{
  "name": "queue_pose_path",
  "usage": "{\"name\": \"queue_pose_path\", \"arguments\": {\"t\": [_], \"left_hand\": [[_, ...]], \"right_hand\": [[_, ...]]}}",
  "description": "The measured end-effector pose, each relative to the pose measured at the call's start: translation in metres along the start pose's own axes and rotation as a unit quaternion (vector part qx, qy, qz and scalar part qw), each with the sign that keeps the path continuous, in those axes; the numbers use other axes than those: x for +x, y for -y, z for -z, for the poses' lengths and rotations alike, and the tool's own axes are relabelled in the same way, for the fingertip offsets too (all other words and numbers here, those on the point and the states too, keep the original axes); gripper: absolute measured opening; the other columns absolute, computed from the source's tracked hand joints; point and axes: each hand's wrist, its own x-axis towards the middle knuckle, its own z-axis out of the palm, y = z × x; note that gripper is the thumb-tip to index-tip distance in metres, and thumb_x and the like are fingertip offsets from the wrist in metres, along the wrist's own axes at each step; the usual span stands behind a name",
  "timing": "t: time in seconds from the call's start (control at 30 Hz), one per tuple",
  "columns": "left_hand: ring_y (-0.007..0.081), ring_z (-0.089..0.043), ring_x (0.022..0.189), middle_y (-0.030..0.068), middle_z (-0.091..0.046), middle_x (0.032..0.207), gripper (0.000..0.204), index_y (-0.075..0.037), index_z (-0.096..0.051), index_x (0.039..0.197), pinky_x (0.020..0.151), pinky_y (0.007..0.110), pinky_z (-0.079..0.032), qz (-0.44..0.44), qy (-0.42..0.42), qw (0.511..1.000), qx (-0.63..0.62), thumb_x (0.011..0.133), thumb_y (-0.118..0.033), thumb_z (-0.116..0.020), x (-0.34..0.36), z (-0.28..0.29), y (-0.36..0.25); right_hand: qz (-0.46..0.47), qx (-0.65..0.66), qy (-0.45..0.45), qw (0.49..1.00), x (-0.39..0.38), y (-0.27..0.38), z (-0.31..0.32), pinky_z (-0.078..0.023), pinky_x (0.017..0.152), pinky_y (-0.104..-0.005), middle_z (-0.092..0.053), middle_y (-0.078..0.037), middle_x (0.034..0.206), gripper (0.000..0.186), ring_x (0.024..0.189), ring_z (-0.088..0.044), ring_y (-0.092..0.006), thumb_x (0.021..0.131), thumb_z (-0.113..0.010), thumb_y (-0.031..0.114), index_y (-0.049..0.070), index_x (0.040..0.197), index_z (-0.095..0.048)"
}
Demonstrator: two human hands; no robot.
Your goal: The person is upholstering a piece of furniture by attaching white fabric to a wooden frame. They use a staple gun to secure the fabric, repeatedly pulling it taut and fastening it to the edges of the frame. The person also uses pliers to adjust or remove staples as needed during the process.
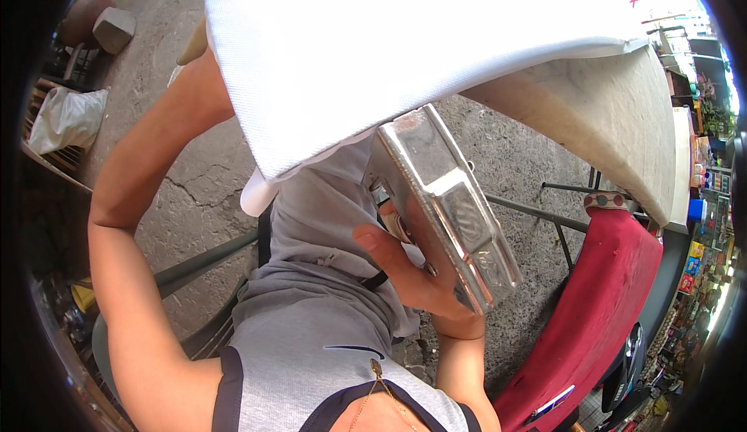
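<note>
A large white cloth (358, 58), very bright and with straight edges, spreads across the upper middle in front of me. My left forearm passes behind its left edge, so my left hand and whatever it touches are hidden. Below the cloth's lower edge, my right hand (424, 280) is closed around a shiny silver box-like metal piece (459, 206) with raised panels. The thumb lies along the near side, while the other fingers are mostly hidden behind the metal. The piece is tilted, and its upper end touches or sits just under the cloth.
A pale beige surface (591, 121) curves away right of the cloth. Red fabric (583, 315) covers something at the lower right, with dark metal legs near it. Cracked concrete floor (194, 183) lies left. A white sack (70, 117) and shelves of goods (700, 237) stand farther off.
</note>
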Motion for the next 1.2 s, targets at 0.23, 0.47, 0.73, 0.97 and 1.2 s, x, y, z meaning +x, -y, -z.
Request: {"name": "queue_pose_path", "arguments": {"t": [0.23, 0.47, 0.73, 0.97, 1.2], "left_hand": [[0.0186, -0.061, 0.082, 0.0113, -0.061, 0.093, 0.037, 0.001, -0.057, 0.106, 0.067, 0.028, -0.051, 0.001, 0.0, 1.0, -0.001, 0.075, -0.014, -0.069, -0.001, 0.002, 0.0], [0.0188, -0.062, 0.083, 0.0116, -0.062, 0.094, 0.038, 0.001, -0.057, 0.107, 0.068, 0.028, -0.052, 0.001, 0.004, 1.0, -0.003, 0.075, -0.014, -0.069, -0.004, 0.002, -0.001], [0.019, -0.062, 0.085, 0.0119, -0.062, 0.096, 0.039, 0.001, -0.058, 0.108, 0.069, 0.028, -0.052, -0.014, 0.016, 1.0, -0.023, 0.075, -0.014, -0.069, 0.009, 0.004, -0.005], [0.0192, -0.062, 0.087, 0.0121, -0.063, 0.098, 0.039, 0.001, -0.058, 0.109, 0.07, 0.028, -0.052, -0.008, 0.001, 0.996, -0.088, 0.075, -0.014, -0.07, 0.027, -0.005, -0.03], [0.0218, -0.059, 0.095, 0.0111, -0.061, 0.103, 0.05, -0.003, -0.058, 0.11, 0.08, 0.035, -0.049, 0.093, -0.023, 0.987, -0.127, 0.07, -0.027, -0.075, 0.065, -0.083, -0.075]], "right_hand": [[0.031, 0.049, -0.006, 0.998, 0.009, -0.004, -0.006, -0.044, 0.046, -0.0319, -0.048, -0.012, 0.07, 0.028, 0.055, -0.054, -0.0241, 0.068, -0.069, 0.017, -0.004, 0.081, -0.056], [0.034, -0.001, 0.01, 0.999, 0.006, -0.006, -0.012, -0.043, 0.049, -0.0291, -0.051, -0.008, 0.075, 0.028, 0.062, -0.055, -0.0186, 0.071, -0.07, 0.019, -0.001, 0.086, -0.058], [0.062, 0.052, -0.085, 0.993, -0.003, -0.014, 0.001, -0.039, 0.044, -0.0266, -0.051, -0.005, 0.063, 0.032, 0.048, -0.049, -0.0178, 0.069, -0.076, 0.024, 0.002, 0.086, -0.059], [-0.169, -0.163, -0.296, 0.926, 0.025, -0.014, 0.136, -0.04, 0.05, -0.0255, -0.051, -0.003, 0.058, 0.04, 0.051, -0.053, -0.0139, 0.071, -0.073, 0.038, 0.001, 0.075, -0.061], [-0.335, -0.505, -0.212, 0.767, 0.068, -0.088, 0.242, -0.048, 0.064, -0.0419, -0.061, -0.017, 0.065, 0.056, 0.07, -0.064, -0.0324, 0.071, -0.066, 0.054, -0.001, 0.072, -0.062]]}}
